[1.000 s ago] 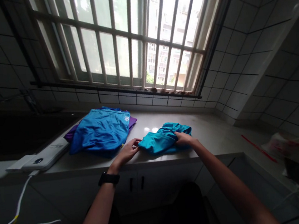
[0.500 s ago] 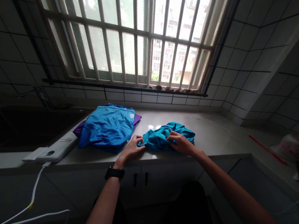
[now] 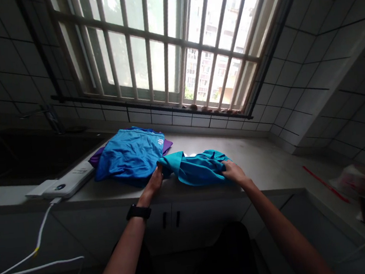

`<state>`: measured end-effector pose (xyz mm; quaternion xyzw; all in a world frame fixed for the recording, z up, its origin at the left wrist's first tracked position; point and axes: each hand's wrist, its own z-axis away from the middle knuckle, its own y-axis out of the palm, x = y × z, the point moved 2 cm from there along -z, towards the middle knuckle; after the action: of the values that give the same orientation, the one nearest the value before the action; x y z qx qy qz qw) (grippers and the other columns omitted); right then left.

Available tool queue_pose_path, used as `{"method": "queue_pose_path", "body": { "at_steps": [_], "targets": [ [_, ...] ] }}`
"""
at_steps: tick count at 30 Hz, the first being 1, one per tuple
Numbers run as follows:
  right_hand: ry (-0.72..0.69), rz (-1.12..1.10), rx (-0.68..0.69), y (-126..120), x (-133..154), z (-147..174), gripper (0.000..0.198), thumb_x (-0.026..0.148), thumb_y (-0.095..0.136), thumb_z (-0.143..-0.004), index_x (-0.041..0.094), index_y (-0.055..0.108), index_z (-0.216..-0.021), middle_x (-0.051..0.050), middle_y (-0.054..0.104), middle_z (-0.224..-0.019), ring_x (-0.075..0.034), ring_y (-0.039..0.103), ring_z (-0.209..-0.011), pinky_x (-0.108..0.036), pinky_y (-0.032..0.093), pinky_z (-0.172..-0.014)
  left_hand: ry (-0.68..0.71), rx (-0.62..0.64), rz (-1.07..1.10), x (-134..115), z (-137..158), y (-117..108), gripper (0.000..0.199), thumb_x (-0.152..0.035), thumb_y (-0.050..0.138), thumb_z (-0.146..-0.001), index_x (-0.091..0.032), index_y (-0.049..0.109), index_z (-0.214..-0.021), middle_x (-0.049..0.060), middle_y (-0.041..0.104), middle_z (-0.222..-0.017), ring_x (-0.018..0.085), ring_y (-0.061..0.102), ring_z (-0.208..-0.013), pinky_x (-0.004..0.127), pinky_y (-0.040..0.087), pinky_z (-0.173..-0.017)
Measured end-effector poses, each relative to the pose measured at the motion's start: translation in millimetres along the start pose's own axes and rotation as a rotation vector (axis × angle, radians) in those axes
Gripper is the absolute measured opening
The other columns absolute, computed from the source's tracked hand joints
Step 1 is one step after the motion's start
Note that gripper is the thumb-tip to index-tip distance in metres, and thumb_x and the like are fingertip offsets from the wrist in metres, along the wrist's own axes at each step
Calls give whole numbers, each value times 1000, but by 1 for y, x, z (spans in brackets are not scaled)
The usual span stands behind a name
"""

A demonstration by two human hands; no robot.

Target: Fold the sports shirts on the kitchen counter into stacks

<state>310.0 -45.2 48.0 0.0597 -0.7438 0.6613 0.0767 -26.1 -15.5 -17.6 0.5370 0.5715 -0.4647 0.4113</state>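
A crumpled teal garment [image 3: 194,170] is stretched sideways between my hands over the front part of the counter [image 3: 258,168]; its exact kind does not show. My left hand [image 3: 155,179], with a black watch at the wrist, grips its left end, which is lifted and folded over. At the other end, my right hand [image 3: 234,171] has its fingers closed on the cloth. Left of the garment lies a stack of folded blue clothes [image 3: 130,154], with purple fabric [image 3: 168,145] poking out from beneath. My left fingertips are partly hidden by the cloth.
A white power bank-like device [image 3: 70,180] with a plugged-in cable [image 3: 43,227] lies beside the dark sink [image 3: 23,155]. Behind the counter is a barred window [image 3: 159,47]. On the right are a red strip [image 3: 326,184] and a plastic bag [image 3: 355,179].
My hands have moved apart, the left one leftward and the right one rightward. The teal garment is pulled wider, and its left end has come up off the counter.
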Motion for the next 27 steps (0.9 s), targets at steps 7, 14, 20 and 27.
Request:
{"method": "queue_pose_path", "body": {
  "at_steps": [7,14,20,27],
  "targets": [
    [192,-381,-644,-23,-21,-9,29,24,47,-90,19,64,-113,-15,67,-117,-28,64,-101,-37,50,-83,-157,-52,135,14,-7,1,94,-92,16,-85,-17,71,-94,14,75,-97,29,73,-96,41,61,-83],
    [-167,-893,-74,-30,-20,1,25,41,72,-68,22,61,-79,3,62,-74,-18,56,-75,-27,45,-67,84,186,-240,-5,2,6,66,-74,64,-75,-19,73,-111,15,72,-124,32,68,-114,44,58,-95],
    [-289,-809,98,-37,-20,8,26,42,75,-70,21,62,-76,1,62,-76,-18,54,-75,-29,44,-68,241,398,-442,-11,4,10,26,-46,73,-71,-24,75,-85,11,74,-122,33,66,-119,46,47,-113],
    [187,-682,-803,-39,-66,-8,20,26,59,-72,25,41,-63,2,44,-74,-17,44,-75,-32,43,-79,38,-101,-33,2,-3,-5,21,-41,60,-81,-23,53,-88,-1,62,-84,19,65,-77,34,58,-74]
  ]
}}
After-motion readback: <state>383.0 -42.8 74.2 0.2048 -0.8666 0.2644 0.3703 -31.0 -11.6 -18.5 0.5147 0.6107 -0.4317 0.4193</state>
